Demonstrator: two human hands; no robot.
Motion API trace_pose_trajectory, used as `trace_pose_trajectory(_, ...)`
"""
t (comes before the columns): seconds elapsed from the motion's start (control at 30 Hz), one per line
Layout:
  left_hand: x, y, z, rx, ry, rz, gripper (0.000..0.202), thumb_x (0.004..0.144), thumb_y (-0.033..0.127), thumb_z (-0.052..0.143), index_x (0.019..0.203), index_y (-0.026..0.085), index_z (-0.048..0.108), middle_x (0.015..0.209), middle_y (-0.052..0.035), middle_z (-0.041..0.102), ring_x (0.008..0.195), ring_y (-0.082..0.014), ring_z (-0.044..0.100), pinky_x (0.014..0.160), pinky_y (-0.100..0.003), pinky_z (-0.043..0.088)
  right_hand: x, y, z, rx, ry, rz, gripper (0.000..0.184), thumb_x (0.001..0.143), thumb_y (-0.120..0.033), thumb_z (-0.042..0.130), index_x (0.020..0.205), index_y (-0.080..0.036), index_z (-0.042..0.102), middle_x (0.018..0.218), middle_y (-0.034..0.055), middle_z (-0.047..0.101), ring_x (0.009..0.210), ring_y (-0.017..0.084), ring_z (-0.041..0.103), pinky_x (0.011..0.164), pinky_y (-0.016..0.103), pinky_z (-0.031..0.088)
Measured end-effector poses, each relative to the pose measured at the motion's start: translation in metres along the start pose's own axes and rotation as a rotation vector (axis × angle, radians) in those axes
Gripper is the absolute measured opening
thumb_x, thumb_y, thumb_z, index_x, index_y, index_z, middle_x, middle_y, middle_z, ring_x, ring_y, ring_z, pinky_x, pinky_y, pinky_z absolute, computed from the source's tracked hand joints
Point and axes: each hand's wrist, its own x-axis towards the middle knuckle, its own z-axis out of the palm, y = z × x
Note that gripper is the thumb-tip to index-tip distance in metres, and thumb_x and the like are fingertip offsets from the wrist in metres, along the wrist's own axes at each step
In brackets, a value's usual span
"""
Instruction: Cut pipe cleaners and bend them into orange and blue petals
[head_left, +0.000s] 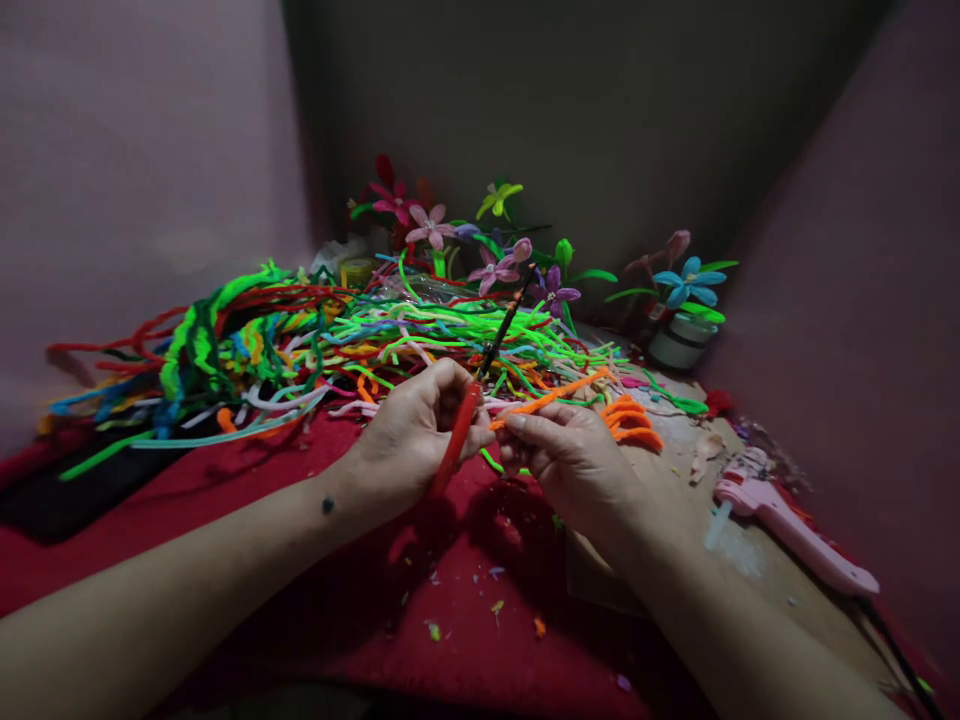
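Observation:
Red-handled scissors (459,435) rest in my left hand (420,430), their dark blades pointing up and away to the right. The fingers of that hand are curled round the handle, and its thumb and fingertips also meet one end of an orange pipe cleaner (559,392). My right hand (574,455) pinches the same pipe cleaner close to that end, so both hands almost touch. The rest of the pipe cleaner slants up to the right. Just past my right hand lie several bent orange pipe-cleaner loops (634,420).
A heap of coloured pipe cleaners (450,330) spreads behind my hands. Pipe-cleaner flowers (491,270) stand at the back, with a blue flower (688,283) over a jar (681,342). A pink glue gun (795,525) lies right. Scraps dot the red cloth (300,570).

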Motion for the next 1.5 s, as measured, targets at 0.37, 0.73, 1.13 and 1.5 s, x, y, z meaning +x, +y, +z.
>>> trace_pose_trajectory(0.37, 0.001, 0.001, -0.002, -0.114, -0.027, -0.065, 0.031, 0.064, 0.033, 0.070, 0.074, 0.018, 0.045, 0.061, 0.0060, 0.050, 0.051, -0.0064, 0.042, 0.046, -0.018, 0.036, -0.003, -0.001, 0.002, -0.036, -0.033, -0.009, 0.000, 0.064, -0.013, 0.067, 0.064, -0.014, 0.067, 0.056, -0.0002, 0.060, 0.050, 0.009, 0.051, 0.051, 0.022, 0.039)
trace_pose_trajectory(0.73, -0.004, 0.006, -0.001, -0.170, -0.040, 0.026, 0.029, 0.065, 0.025, 0.068, 0.074, 0.018, 0.042, 0.066, 0.0056, 0.052, 0.059, -0.0071, 0.049, 0.056, -0.018, 0.042, -0.005, -0.004, 0.006, 0.021, -0.068, 0.069, 0.006, 0.062, -0.016, 0.068, 0.060, -0.012, 0.063, 0.052, -0.0010, 0.055, 0.046, 0.008, 0.047, 0.045, 0.021, 0.034)
trace_pose_trajectory(1.13, -0.001, 0.000, -0.004, -0.181, -0.137, 0.028, 0.028, 0.069, 0.030, 0.066, 0.078, 0.018, 0.042, 0.068, 0.0045, 0.052, 0.055, -0.0076, 0.045, 0.052, -0.021, 0.038, -0.005, -0.005, 0.007, 0.101, -0.065, 0.094, 0.008, 0.060, -0.016, 0.070, 0.061, -0.012, 0.064, 0.056, -0.0002, 0.059, 0.046, 0.007, 0.048, 0.045, 0.019, 0.036)
trace_pose_trajectory(1.5, 0.008, -0.027, -0.015, 0.956, -0.048, 0.209, 0.008, 0.079, 0.020, 0.041, 0.082, 0.021, 0.033, 0.064, 0.0028, 0.047, 0.051, -0.0136, 0.045, 0.049, -0.025, 0.032, 0.004, -0.012, 0.001, 0.104, 0.212, -0.229, 0.007, 0.064, -0.017, 0.070, 0.064, -0.010, 0.066, 0.062, 0.0043, 0.067, 0.055, 0.014, 0.063, 0.054, 0.024, 0.051)
